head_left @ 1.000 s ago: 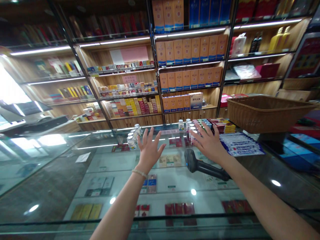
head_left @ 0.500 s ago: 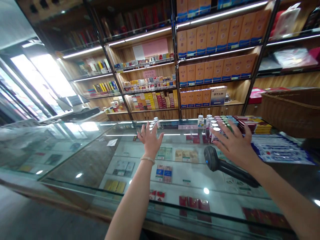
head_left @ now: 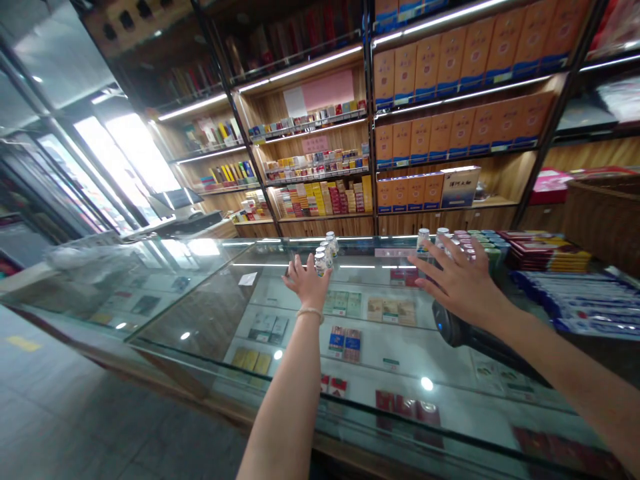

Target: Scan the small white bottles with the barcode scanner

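Observation:
My left hand (head_left: pixel 306 285) reaches out over the glass counter (head_left: pixel 210 313), fingers loosely apart, its tips at the nearest of a row of small white-capped bottles (head_left: pixel 324 255). Whether it grips that bottle is unclear. My right hand (head_left: pixel 463 283) hovers with fingers spread above a black barcode scanner (head_left: pixel 453 328) that lies on the glass. Just beyond its fingertips stand more small bottles (head_left: pixel 440 236) and stacked green and pink packs (head_left: pixel 484 241). Neither hand clearly holds anything.
A wicker basket (head_left: pixel 605 213) stands at the right edge, with red packs (head_left: pixel 545 243) and blue-white packets (head_left: pixel 575 300) before it. Shelves of orange boxes (head_left: pixel 450 127) and cigarette packs (head_left: pixel 325 197) fill the back wall. A till screen (head_left: pixel 173 199) sits left.
The view has swung left and pulled back. My left hand has stretched forward to the row of small bottles. My right hand stays spread over the scanner.

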Available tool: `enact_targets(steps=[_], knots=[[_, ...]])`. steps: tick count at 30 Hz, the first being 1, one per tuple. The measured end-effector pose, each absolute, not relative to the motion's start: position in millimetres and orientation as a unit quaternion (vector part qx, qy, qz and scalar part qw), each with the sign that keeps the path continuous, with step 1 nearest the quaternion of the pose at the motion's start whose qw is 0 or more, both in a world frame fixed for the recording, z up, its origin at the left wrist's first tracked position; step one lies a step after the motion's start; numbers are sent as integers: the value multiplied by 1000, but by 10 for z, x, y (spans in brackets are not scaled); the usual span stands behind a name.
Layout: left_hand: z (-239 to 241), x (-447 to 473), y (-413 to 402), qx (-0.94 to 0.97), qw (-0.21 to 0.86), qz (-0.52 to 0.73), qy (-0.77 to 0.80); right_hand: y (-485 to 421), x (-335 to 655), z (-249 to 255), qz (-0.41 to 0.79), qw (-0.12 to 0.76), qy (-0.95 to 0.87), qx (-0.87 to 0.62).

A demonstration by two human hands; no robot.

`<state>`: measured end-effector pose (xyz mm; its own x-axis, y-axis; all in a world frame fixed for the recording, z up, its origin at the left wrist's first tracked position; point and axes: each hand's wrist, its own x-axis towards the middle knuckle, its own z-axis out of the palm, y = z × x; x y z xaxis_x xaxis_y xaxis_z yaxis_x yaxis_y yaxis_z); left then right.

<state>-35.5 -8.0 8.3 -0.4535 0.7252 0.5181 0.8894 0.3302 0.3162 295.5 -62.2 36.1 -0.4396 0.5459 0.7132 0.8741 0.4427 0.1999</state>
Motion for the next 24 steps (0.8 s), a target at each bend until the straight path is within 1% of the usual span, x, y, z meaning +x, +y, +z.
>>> enact_targets(steps=[4, 10, 15, 24], knots=[[20, -364, -39, -489, 112, -289, -815, -443, 2721, 459, -287, 276, -822, -408], [-23, -350, -6, -484, 87, -296, -819, 5, 2192, 579, -256, 221, -864, -372], [-34, -358, 17, -468, 69, -301, -828, 390, 1771, 557, -212, 199, -895, -338], [-43, -379, 38, -465, 66, -307, -828, 845, 1174, 503, -155, 125, -922, -332]])
